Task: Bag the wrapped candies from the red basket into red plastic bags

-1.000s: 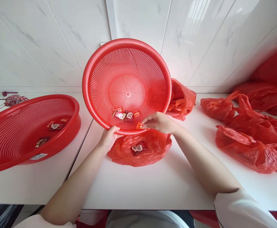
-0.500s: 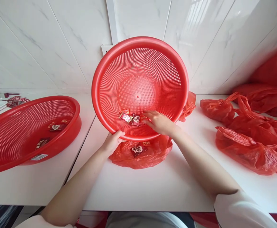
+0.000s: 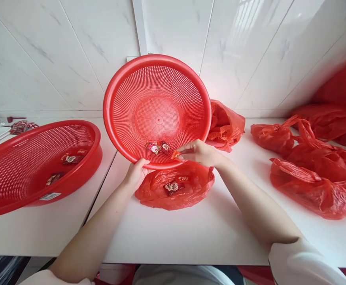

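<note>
A round red mesh basket (image 3: 157,89) stands tilted toward me, its near rim gripped by my left hand (image 3: 136,174). Low inside it lie a few wrapped sweets (image 3: 153,147), bunched together. My right hand (image 3: 198,153) is at the rim's lower right, fingertips pinching a small orange-red packet (image 3: 176,155). Just below the rim, an open red plastic bag (image 3: 173,202) rests on the table, with a dark red packet (image 3: 173,188) and a smaller red one (image 3: 183,179) inside.
Another red basket (image 3: 92,174) with a few packets leans at the left. Behind the tilted basket, at its right, is a crumpled red bag (image 3: 227,122). Several knotted red bags (image 3: 309,190) lie on the white table (image 3: 220,233) at the right. A tiled wall runs behind.
The tilted basket has shifted left and slightly lower at its top. My right hand has come up from the basket's bottom to its rim, with an orange-red packet now between its fingers.
</note>
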Demonstrator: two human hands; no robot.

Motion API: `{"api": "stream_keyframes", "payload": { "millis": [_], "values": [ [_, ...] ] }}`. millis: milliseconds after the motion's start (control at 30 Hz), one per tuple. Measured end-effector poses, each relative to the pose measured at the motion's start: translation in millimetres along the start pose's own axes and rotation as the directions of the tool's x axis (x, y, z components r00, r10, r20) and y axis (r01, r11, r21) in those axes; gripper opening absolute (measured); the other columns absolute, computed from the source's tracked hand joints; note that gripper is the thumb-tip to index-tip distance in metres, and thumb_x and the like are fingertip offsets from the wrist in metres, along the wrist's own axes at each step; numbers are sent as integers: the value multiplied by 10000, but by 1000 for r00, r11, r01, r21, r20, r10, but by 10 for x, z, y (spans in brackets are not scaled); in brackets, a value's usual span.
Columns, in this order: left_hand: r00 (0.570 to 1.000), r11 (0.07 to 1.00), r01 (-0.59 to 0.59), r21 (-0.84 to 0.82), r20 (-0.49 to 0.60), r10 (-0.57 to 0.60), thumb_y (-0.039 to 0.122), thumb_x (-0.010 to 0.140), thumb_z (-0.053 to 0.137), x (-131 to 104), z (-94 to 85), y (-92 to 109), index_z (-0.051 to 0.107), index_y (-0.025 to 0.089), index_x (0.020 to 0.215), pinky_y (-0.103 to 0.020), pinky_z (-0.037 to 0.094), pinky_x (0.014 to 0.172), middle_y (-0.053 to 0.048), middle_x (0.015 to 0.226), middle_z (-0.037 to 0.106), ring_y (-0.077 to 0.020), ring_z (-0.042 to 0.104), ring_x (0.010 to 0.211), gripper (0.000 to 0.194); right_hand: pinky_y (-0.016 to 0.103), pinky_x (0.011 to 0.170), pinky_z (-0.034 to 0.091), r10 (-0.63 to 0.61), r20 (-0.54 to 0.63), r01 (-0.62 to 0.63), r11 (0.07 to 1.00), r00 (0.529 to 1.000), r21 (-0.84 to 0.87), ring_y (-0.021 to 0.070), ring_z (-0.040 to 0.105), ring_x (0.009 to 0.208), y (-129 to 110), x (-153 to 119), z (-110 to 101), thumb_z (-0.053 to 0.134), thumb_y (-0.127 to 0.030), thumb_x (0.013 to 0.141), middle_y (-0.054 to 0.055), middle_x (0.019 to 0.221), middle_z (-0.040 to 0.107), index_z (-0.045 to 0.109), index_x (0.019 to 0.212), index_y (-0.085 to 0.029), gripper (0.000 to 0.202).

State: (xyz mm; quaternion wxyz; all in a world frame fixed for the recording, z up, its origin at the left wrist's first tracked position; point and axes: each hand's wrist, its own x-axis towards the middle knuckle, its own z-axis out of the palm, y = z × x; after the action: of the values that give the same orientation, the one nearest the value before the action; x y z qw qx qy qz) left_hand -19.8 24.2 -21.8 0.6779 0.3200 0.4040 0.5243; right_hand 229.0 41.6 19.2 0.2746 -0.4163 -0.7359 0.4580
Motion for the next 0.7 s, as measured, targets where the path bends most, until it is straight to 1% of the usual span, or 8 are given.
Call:
{"api": "stream_keyframes", "payload": {
  "millis": [67, 100, 200, 267, 367, 500, 600, 700],
  "values": [
    [1000, 1000, 3, -11, -11, -3, 142, 650, 615, 0, 7, 15, 595, 130, 783, -466, 510, 910, -48, 778, 676, -265, 670, 922, 135, 299, 763, 552, 70, 64, -82, 974, 995, 211, 145, 674, 754, 3, 7, -13, 727, -359, 739, 25, 849, 738, 713, 1062, -170, 374],
    [1000, 1000, 1, -15, -20, -2, 137, 643, 617, -1, 11, 21, 594, 132, 773, -464, 511, 910, -41, 750, 668, -266, 669, 918, 132, 300, 753, 557, 103, 85, -123, 951, 991, 282, 140, 672, 726, 5, 9, -19, 767, -357, 695, 26, 822, 738, 715, 1052, -167, 408],
    [999, 1000, -2, -16, -37, 1, 130, 629, 622, -3, 21, 25, 598, 133, 761, -461, 514, 905, -33, 706, 654, -271, 668, 911, 134, 298, 718, 561, 162, 79, -179, 918, 984, 353, 135, 666, 675, 13, 10, -26, 835, -349, 598, 33, 769, 735, 734, 943, -157, 408],
    [999, 1000, -2, -12, -36, 1, 133, 628, 626, -6, 22, 18, 602, 131, 768, -465, 516, 899, -34, 712, 654, -276, 666, 915, 142, 298, 728, 552, 133, 63, -146, 928, 989, 343, 134, 665, 689, 24, 11, -24, 828, -364, 604, 35, 778, 733, 736, 882, -154, 360],
    [1000, 1000, -3, -3, -25, 3, 139, 634, 632, -11, 14, 3, 611, 131, 780, -469, 517, 896, -36, 723, 655, -279, 665, 922, 148, 286, 739, 530, 79, 27, -84, 951, 997, 298, 128, 658, 725, 51, 18, -24, 793, -361, 648, 26, 804, 722, 722, 881, -155, 320],
    [1000, 1000, -2, 12, -22, 3, 148, 643, 636, -15, -3, -14, 623, 132, 789, -469, 516, 892, -34, 721, 654, -268, 669, 889, 148, 262, 679, 502, 57, -8, -55, 980, 998, 190, 126, 634, 704, 63, 19, -31, 752, -338, 695, 22, 771, 698, 702, 875, -138, 274],
    [1000, 999, -24, 37, -6, 24, 162, 661, 633, -12, -12, -22, 636, 127, 818, -477, 514, 890, -40, 744, 659, -263, 673, 869, 161, 266, 677, 503, 43, -16, -41, 993, 999, 107, 141, 641, 711, -8, -15, -13, 726, -348, 725, 28, 781, 710, 715, 885, -137, 265],
    [999, 997, -31, 66, 38, 28, 178, 690, 615, -10, -15, -26, 644, 117, 841, -483, 513, 889, -60, 777, 673, -274, 673, 884, 166, 288, 711, 519, 12, 27, -11, 1000, 1000, -4, 174, 666, 760, -126, -66, 37, 648, -419, 800, 29, 821, 731, 743, 888, -156, 293]
  ]
}}
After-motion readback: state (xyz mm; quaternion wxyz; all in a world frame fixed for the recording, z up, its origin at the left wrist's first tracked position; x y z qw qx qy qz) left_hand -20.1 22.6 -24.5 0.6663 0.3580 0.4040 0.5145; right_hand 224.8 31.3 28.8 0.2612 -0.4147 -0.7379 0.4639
